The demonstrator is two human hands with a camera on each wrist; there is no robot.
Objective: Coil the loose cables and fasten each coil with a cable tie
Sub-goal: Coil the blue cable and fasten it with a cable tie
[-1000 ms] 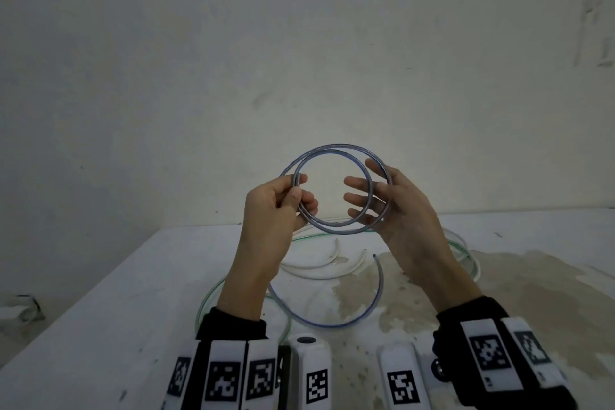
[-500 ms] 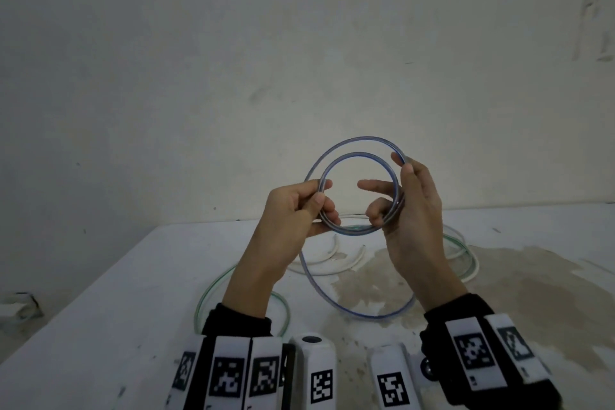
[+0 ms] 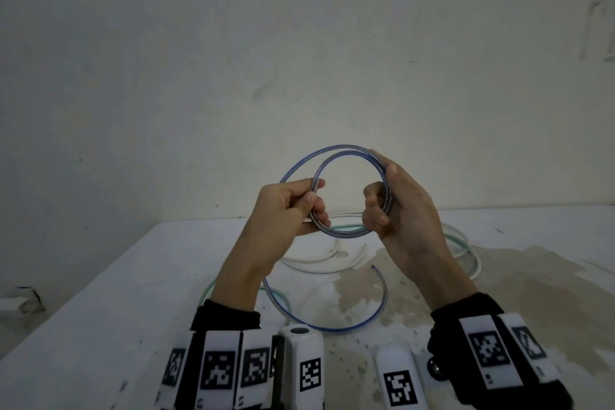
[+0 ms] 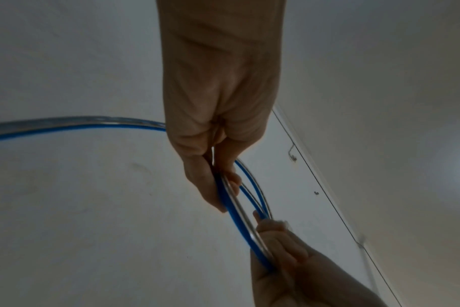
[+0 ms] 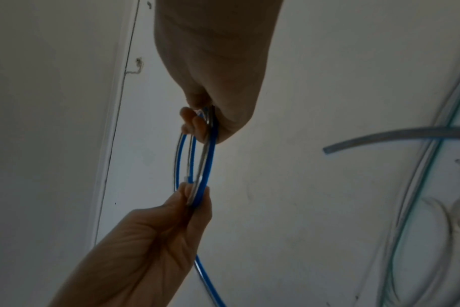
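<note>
I hold a clear cable with a blue stripe [image 3: 339,151] coiled into a ring above the table. My left hand [image 3: 301,206] pinches the left side of the blue-striped coil [image 4: 231,209] between thumb and fingers. My right hand [image 3: 382,203] grips the coil's right side, fingers curled round the loops [image 5: 202,157]. The cable's loose tail [image 3: 359,323] hangs from my left hand and curves over the table, its cut end pointing up near my right wrist. No cable tie shows in any view.
On the white table [image 3: 100,309] behind my hands lie a green-striped cable [image 3: 462,243] in loose loops and white curved cable pieces [image 3: 319,260]. A brownish stain [image 3: 532,276] spreads over the right side. A pale wall stands close behind the table.
My right hand slid up the coil's right side and curled its fingers round the loops. The coil grew a little and the loose tail got shorter.
</note>
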